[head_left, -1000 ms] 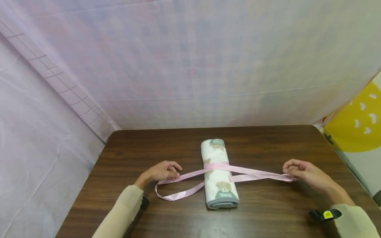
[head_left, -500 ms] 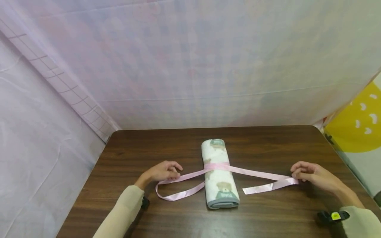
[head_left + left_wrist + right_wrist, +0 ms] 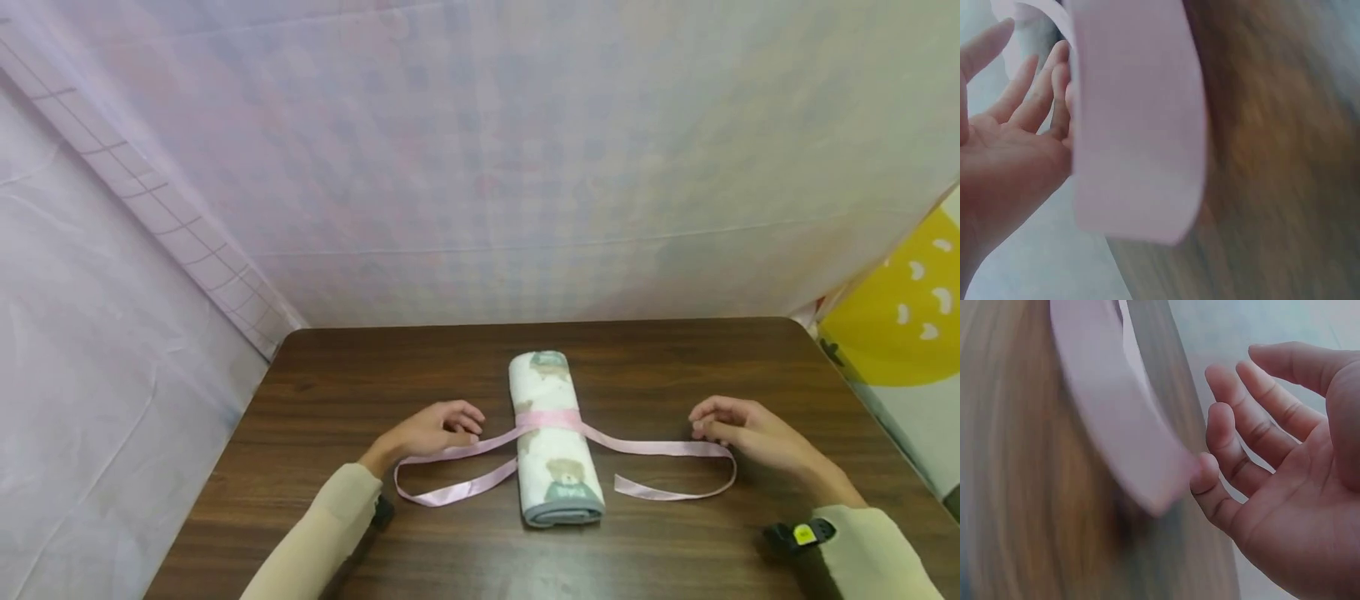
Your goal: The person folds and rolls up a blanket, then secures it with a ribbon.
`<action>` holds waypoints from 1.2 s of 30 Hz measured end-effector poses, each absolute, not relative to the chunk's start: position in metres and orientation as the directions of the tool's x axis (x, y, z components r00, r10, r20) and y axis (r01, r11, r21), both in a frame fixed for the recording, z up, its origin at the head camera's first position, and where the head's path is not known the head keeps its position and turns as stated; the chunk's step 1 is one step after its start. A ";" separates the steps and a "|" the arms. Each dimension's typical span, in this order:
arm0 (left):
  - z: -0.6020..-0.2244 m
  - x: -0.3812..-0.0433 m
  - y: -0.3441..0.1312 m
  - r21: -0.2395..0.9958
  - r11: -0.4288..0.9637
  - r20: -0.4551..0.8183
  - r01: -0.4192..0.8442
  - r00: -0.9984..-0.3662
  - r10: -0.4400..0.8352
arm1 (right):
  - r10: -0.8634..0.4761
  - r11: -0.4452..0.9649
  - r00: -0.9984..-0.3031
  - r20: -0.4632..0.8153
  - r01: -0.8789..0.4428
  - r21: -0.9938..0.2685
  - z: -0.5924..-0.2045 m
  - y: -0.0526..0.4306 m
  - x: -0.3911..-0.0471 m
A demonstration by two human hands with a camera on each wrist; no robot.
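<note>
A rolled white towel (image 3: 540, 383) with a bear print and grey edge lies upright in the head view, mid-table. A pink ribbon (image 3: 550, 419) crosses over it, and its two tails loop out on either side. My left hand (image 3: 427, 431) hovers over the left loop, its fingers loosely bent; the left wrist view shows the thumb apart and the ribbon (image 3: 1138, 119) beside the hand. Over the far end of the right loop is my right hand (image 3: 761, 437). Its relaxed fingers (image 3: 1219, 425) hold nothing in the right wrist view, with the ribbon (image 3: 1110, 406) close to the little finger.
Under everything is a brown wood-grain table (image 3: 360, 367). A pale checked curtain (image 3: 480, 167) hangs behind its far edge, with a white sheet (image 3: 90, 375) on the left. A yellow printed shape (image 3: 900, 308) stands off the table at right.
My right hand drew the ribbon's right tail outward, then let it go and came back leftward. That tail now curves in a loop on the table. My left hand shifted slightly right.
</note>
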State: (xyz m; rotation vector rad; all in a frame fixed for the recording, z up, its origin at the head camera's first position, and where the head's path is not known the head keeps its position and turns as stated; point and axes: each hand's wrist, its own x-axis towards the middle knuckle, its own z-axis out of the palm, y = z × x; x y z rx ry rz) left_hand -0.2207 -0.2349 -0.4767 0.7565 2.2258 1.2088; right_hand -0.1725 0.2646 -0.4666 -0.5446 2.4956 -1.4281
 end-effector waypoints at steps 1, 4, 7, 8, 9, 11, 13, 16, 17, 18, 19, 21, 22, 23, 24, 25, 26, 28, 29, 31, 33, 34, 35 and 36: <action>-0.478 -0.220 -0.233 0.861 0.453 -0.159 0.232 -0.723 0.673 | -0.431 0.449 -0.902 0.007 -0.221 -0.866 -0.466 0.258 -0.174; -0.479 -0.219 -0.227 0.858 0.458 -0.163 0.232 -0.723 0.671 | -0.466 0.432 -0.884 0.030 -0.257 -0.864 -0.462 0.237 -0.178; -0.481 -0.218 -0.222 0.858 0.453 -0.151 0.243 -0.723 0.674 | -0.498 0.427 -0.865 0.061 -0.306 -0.851 -0.458 0.217 -0.182; -0.481 -0.218 -0.220 0.856 0.453 -0.147 0.248 -0.723 0.675 | -0.503 0.430 -0.862 0.064 -0.315 -0.846 -0.456 0.211 -0.183; -0.482 -0.218 -0.219 0.855 0.453 -0.143 0.253 -0.724 0.675 | -0.507 0.434 -0.859 0.066 -0.320 -0.842 -0.455 0.205 -0.185; -0.483 -0.217 -0.217 0.853 0.451 -0.134 0.263 -0.724 0.677 | -0.512 0.438 -0.856 0.066 -0.327 -0.837 -0.453 0.193 -0.188; -0.483 -0.216 -0.216 0.854 0.448 -0.128 0.264 -0.729 0.672 | -0.512 0.441 -0.858 0.050 -0.312 -0.842 -0.452 0.181 -0.190; -0.483 -0.215 -0.217 0.862 0.448 -0.138 0.236 -0.742 0.656 | -0.512 0.437 -0.858 0.038 -0.298 -0.849 -0.450 0.166 -0.194; -0.482 -0.215 -0.218 0.866 0.446 -0.141 0.224 -0.747 0.650 | -0.516 0.428 -0.856 0.038 -0.296 -0.854 -0.450 0.161 -0.196; -0.482 -0.214 -0.219 0.872 0.443 -0.146 0.208 -0.753 0.641 | -0.521 0.421 -0.853 0.038 -0.295 -0.858 -0.450 0.157 -0.197; -0.481 -0.214 -0.220 0.884 0.429 -0.153 0.184 -0.754 0.639 | -0.528 0.412 -0.848 0.048 -0.305 -0.859 -0.449 0.153 -0.198; -0.481 -0.214 -0.223 0.905 0.401 -0.165 0.142 -0.752 0.638 | -0.542 0.395 -0.838 0.066 -0.323 -0.860 -0.448 0.144 -0.201; -0.481 -0.214 -0.224 0.914 0.387 -0.170 0.121 -0.751 0.638 | -0.548 0.387 -0.834 0.070 -0.327 -0.862 -0.448 0.140 -0.202; -0.482 -0.214 -0.225 0.923 0.372 -0.177 0.098 -0.749 0.638 | -0.550 0.383 -0.832 0.079 -0.335 -0.861 -0.447 0.136 -0.203; -0.482 -0.213 -0.227 0.932 0.355 -0.183 0.076 -0.746 0.640 | -0.550 0.383 -0.831 0.085 -0.341 -0.859 -0.446 0.132 -0.204; -0.482 -0.213 -0.228 0.939 0.340 -0.189 0.055 -0.742 0.643 | -0.548 0.385 -0.831 0.093 -0.350 -0.854 -0.446 0.128 -0.205; -0.482 -0.214 -0.229 0.940 0.337 -0.192 0.048 -0.742 0.642 | -0.545 0.389 -0.833 0.098 -0.355 -0.850 -0.445 0.124 -0.205; -0.482 -0.214 -0.232 0.939 0.341 -0.196 0.045 -0.745 0.638 | -0.537 0.401 -0.837 0.108 -0.365 -0.840 -0.444 0.116 -0.207; -0.482 -0.214 -0.233 0.937 0.346 -0.197 0.046 -0.748 0.634 | -0.533 0.407 -0.839 0.112 -0.370 -0.835 -0.444 0.112 -0.208; -0.483 -0.214 -0.235 0.933 0.357 -0.198 0.052 -0.751 0.629 | -0.530 0.410 -0.840 0.116 -0.374 -0.832 -0.443 0.105 -0.209; -0.484 -0.214 -0.237 0.925 0.375 -0.206 0.062 -0.749 0.630 | -0.525 0.413 -0.844 0.112 -0.368 -0.833 -0.443 0.099 -0.210; -0.484 -0.214 -0.237 0.922 0.382 -0.210 0.065 -0.744 0.634 | -0.522 0.415 -0.846 0.110 -0.365 -0.833 -0.443 0.096 -0.210; -0.485 -0.214 -0.238 0.919 0.388 -0.213 0.071 -0.738 0.640 | -0.522 0.417 -0.846 0.113 -0.368 -0.831 -0.443 0.094 -0.210; -0.485 -0.214 -0.238 0.917 0.393 -0.218 0.075 -0.730 0.647 | -0.518 0.421 -0.848 0.113 -0.367 -0.829 -0.443 0.093 -0.210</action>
